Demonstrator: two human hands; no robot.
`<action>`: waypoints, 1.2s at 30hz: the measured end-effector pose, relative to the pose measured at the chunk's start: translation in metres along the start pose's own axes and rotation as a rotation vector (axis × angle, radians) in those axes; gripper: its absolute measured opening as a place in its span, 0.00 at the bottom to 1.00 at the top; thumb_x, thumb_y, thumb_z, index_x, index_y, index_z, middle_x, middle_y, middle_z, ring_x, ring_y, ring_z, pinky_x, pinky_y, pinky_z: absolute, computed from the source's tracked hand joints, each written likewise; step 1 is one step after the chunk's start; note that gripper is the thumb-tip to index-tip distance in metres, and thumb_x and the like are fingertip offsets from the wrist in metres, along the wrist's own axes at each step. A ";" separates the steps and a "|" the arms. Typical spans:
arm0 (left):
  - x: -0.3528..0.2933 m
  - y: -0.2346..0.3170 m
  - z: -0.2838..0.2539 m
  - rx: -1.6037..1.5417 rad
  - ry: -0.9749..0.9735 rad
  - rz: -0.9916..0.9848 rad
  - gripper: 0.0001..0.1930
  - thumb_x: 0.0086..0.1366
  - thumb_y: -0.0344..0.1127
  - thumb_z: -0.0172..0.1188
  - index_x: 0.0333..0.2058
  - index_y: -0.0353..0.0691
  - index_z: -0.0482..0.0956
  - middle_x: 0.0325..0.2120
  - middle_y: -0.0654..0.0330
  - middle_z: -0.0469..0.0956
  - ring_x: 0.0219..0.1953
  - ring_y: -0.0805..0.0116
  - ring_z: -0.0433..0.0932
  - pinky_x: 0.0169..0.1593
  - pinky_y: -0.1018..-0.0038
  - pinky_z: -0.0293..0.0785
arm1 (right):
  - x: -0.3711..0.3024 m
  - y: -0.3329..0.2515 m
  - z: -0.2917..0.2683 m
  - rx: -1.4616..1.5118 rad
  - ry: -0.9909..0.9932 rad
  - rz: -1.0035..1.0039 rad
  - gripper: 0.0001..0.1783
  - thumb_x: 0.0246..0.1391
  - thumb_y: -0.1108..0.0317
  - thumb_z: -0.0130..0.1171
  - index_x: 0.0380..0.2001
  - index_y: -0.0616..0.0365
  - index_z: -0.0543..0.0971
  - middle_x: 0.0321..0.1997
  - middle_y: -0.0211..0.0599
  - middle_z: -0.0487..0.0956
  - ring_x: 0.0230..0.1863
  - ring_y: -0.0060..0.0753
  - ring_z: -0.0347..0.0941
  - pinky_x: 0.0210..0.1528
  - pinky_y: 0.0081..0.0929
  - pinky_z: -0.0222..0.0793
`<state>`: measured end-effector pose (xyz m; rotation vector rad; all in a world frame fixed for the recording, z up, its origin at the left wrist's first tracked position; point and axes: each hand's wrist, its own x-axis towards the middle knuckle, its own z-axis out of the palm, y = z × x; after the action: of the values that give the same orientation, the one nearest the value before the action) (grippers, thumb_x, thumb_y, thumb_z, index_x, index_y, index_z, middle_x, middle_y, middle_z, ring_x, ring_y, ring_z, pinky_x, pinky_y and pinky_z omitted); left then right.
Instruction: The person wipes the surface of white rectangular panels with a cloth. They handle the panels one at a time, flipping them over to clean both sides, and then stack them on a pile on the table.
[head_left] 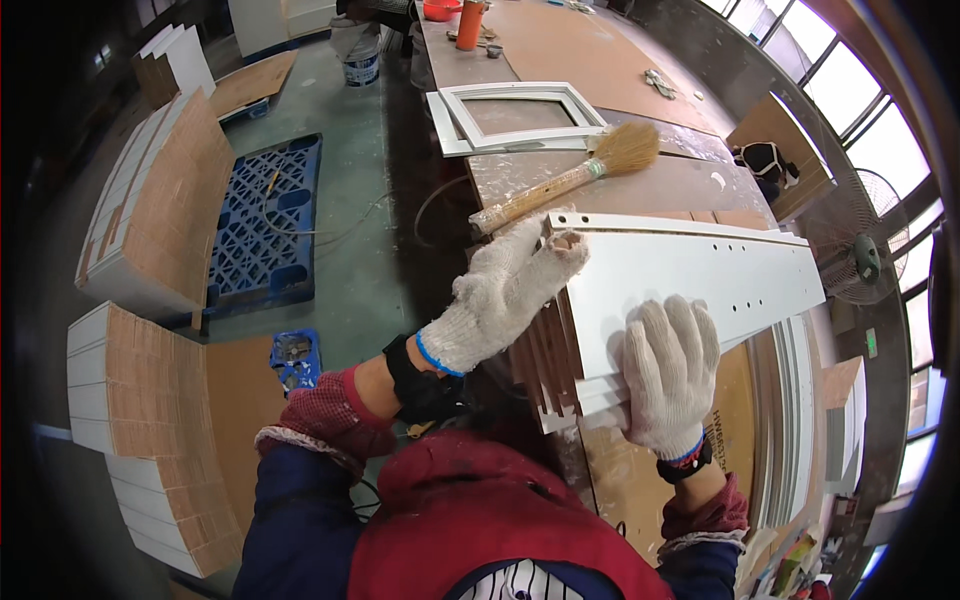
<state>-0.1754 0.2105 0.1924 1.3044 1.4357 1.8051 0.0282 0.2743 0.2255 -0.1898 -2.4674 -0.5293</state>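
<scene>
A stack of long white panels (690,275) with drilled holes lies in front of me on the workbench, its brown layered ends facing left. My left hand (505,285), in a knitted white glove, is at the far left corner of the top panel. Its fingers are drawn together around that corner, and one glove fingertip looks worn and brownish. My right hand (668,370), also gloved, lies on the near part of the same panel with its fingers stretched out flat. A straw brush (570,178) with a wooden handle rests just beyond the panels.
White frames (520,112) lie farther along the bench, near an orange cylinder (470,25). On the floor at left are a blue pallet (265,215), stacked boards (165,210) and a blue tray (296,360). More white strips (795,420) stand at right, with a fan (865,255) beyond.
</scene>
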 end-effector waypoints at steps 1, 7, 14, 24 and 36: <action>0.003 0.009 0.001 0.066 0.021 -0.022 0.20 0.66 0.49 0.54 0.42 0.36 0.74 0.32 0.59 0.75 0.37 0.73 0.72 0.42 0.71 0.69 | 0.015 0.000 -0.006 0.081 0.016 0.028 0.18 0.49 0.58 0.59 0.40 0.58 0.76 0.41 0.43 0.75 0.43 0.48 0.71 0.49 0.54 0.63; -0.001 -0.018 0.012 0.164 0.107 0.135 0.14 0.68 0.41 0.53 0.44 0.37 0.73 0.34 0.62 0.76 0.38 0.76 0.74 0.41 0.73 0.71 | 0.008 0.002 0.006 0.043 0.219 -0.012 0.16 0.47 0.62 0.62 0.39 0.55 0.76 0.39 0.37 0.77 0.39 0.39 0.74 0.41 0.41 0.68; -0.014 -0.021 -0.030 -0.040 0.100 -0.253 0.23 0.69 0.42 0.52 0.57 0.35 0.66 0.46 0.63 0.73 0.45 0.76 0.73 0.51 0.78 0.69 | -0.015 0.087 -0.030 0.246 0.243 0.193 0.27 0.53 0.52 0.57 0.49 0.61 0.74 0.48 0.44 0.76 0.49 0.42 0.74 0.50 0.35 0.70; -0.025 0.071 0.018 -0.360 0.047 -0.821 0.36 0.68 0.62 0.43 0.61 0.36 0.59 0.54 0.52 0.68 0.54 0.62 0.70 0.52 0.66 0.73 | -0.185 0.389 -0.045 0.613 -0.239 1.626 0.50 0.52 0.26 0.41 0.60 0.63 0.65 0.58 0.54 0.70 0.58 0.47 0.67 0.57 0.36 0.65; -0.027 0.083 0.059 -0.325 0.319 -0.810 0.31 0.68 0.59 0.44 0.60 0.43 0.60 0.53 0.56 0.69 0.51 0.61 0.74 0.49 0.62 0.77 | -0.194 0.421 0.018 1.205 -0.145 1.509 0.41 0.53 0.43 0.58 0.63 0.57 0.63 0.58 0.39 0.71 0.52 0.26 0.70 0.54 0.26 0.67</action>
<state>-0.0965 0.1885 0.2591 0.2004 1.4469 1.5958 0.2819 0.6626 0.2358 -1.3304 -1.6156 1.5066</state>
